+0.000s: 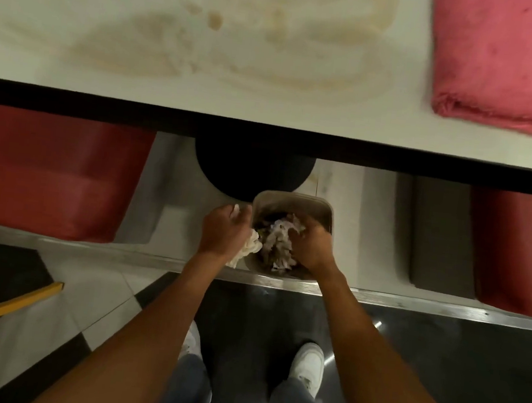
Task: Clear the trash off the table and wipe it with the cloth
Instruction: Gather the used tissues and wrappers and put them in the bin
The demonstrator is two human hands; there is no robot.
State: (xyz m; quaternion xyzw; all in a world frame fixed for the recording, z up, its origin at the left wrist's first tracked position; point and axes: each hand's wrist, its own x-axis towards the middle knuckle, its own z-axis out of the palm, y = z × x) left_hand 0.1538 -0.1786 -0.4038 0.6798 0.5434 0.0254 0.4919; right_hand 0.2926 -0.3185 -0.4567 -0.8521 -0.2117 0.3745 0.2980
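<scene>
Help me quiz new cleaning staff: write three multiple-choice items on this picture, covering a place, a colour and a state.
1. Where does the bin stand? A on a shelf; B on the floor below the table edge; C on a cart.
2. What colour is the cloth on the table? A pink; B blue; C white.
3. The left hand is: A open and idle; B holding a crumpled napkin; C pressing the cloth.
Answers: B, it sits low on the floor, under the table edge; A, the folded cloth is pink; B, white paper shows in its fingers.
</scene>
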